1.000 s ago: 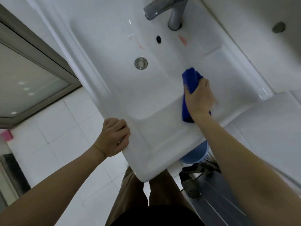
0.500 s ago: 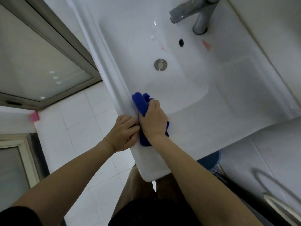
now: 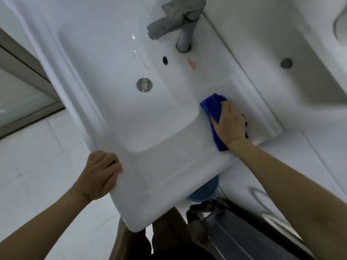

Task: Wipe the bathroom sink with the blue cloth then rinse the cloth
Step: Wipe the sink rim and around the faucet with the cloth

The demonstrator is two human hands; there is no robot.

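Observation:
A white bathroom sink [image 3: 169,166] fills the middle of the view, with a round metal drain [image 3: 144,84] in its basin and a grey tap [image 3: 174,25] at the back. Reddish smears [image 3: 191,64] mark the basin near the tap. My right hand [image 3: 231,122] presses a bunched blue cloth [image 3: 213,107] flat on the sink's right ledge, beside the basin edge. Much of the cloth is hidden under the palm. My left hand [image 3: 101,173] grips the sink's front left rim, fingers curled over the edge.
A second white basin [image 3: 309,76] with its own drain hangs to the right. A metal-framed glass door [image 3: 24,94] stands on the left over white floor tiles. Under the sink sit a blue bucket [image 3: 205,190] and dark sandals [image 3: 208,205]. My legs are below.
My right hand has swept the blue cloth from the front left rim, next to my left hand, across to the right ledge. The left hand stays on the rim.

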